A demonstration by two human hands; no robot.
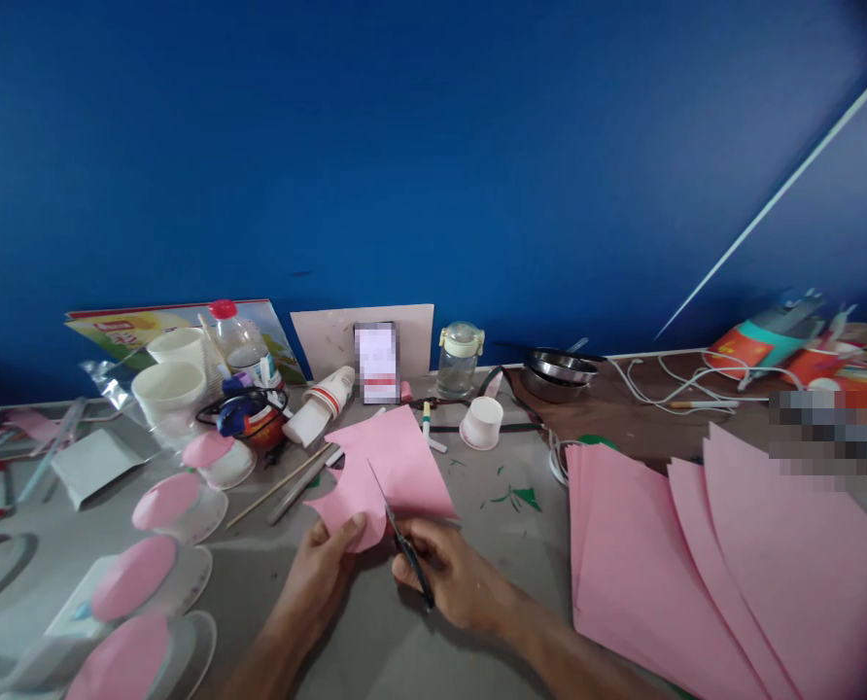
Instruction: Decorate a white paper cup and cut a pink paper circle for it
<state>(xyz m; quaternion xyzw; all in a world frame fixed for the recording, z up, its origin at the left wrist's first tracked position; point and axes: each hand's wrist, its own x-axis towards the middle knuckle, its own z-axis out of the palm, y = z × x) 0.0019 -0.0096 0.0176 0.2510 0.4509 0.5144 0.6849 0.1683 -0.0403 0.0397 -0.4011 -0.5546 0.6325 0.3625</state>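
My left hand (331,554) pinches a sheet of pink paper (404,457) near its lower left edge, with the thumb on top. That sheet has curved cuts along its left side. My right hand (452,574) grips black-handled scissors (411,559), and their blades lie across the pink paper just right of my left thumb. To the left stand several white paper cups on their sides, with pink paper discs (134,578) at their ends. A white paper cup (482,423) sits upside down beyond my right hand.
Pink sheets (644,554) lie stacked at the right. A phone (377,365) leans on a board (321,340) against the blue wall. Nearby are a glass jar (459,360), stacked paper cups (171,389), a plastic bottle (233,340), metal bowls (559,369), white cables (667,389) and green scraps (527,497).
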